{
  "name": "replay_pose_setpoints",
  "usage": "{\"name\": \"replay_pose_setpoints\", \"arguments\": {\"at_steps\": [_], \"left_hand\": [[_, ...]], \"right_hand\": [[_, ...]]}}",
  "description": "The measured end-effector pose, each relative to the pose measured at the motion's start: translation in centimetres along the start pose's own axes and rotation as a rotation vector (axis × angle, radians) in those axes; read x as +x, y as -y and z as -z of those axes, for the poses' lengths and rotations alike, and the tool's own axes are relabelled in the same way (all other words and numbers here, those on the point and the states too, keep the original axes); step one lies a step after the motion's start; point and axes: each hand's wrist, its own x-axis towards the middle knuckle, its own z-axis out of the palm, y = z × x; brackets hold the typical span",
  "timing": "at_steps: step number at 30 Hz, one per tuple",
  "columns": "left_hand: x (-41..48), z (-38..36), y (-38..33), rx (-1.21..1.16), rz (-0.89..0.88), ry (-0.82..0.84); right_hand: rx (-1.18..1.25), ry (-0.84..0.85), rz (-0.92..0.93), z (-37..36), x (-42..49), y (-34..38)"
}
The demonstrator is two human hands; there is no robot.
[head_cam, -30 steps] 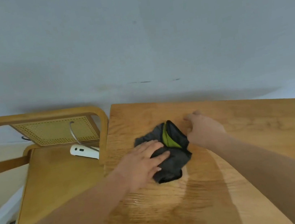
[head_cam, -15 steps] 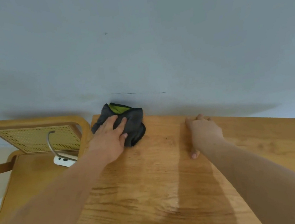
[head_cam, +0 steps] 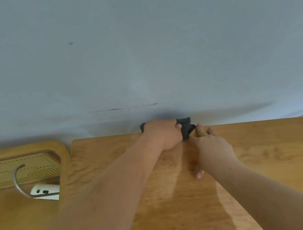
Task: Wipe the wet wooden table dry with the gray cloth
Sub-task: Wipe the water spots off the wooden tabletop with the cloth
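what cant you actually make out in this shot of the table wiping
All in the head view:
- Most of the gray cloth: covered by the left hand; only its ends show at the wall.
- Right hand: palm down, so its contact with the wooden table is hidden.
- Table's near edge: cut off by the frame.
- Wetness: the sheen could be glare.
- White device on the chair: partly hidden by the chair's frame.

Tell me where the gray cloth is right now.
The gray cloth is at the table's far edge against the wall, bunched under the left hand, with the right hand just beside it.
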Motion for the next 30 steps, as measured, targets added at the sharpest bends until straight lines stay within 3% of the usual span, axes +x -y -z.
{"name": "replay_pose_setpoints", "arguments": {"at_steps": [5,9,12,16,20,23,27,30], "left_hand": [[-2.3,0.1,5.8,-0.06,-0.071,-0.058],[-6.2,1.2,15.4,0.035,0.14,-0.059],[-7.4,1.6,18.9,0.051,0.29,-0.072],[-6.4,1.5,14.8,0.056,0.413,-0.086],[-3.6,-0.9,5.2,0.037,0.21,-0.186],[-2.3,-2.3,-0.1,0.062,0.096,-0.162],[-3.1,-1.3,0.6,0.027,0.011,-0.102],[-3.9,-0.7,1.7,0.017,0.126,-0.08]], "right_hand": [[0.015,0.028,-0.026,0.3,0.1,0.3],[0.013,0.014,-0.034,0.3,-0.4,0.4],[0.029,-0.016,-0.031,0.1,-0.4,0.0],[0.028,-0.034,-0.01,-0.3,-0.6,-0.4],[0.026,-0.041,0.018,-0.4,-0.6,-0.6],[0.07,-0.081,0.045,-0.9,-0.6,-0.8],[0.196,-0.219,0.14,-2.5,-1.1,-3.0],[0.364,-0.198,0.289,-2.6,-1.6,-6.2]]}}
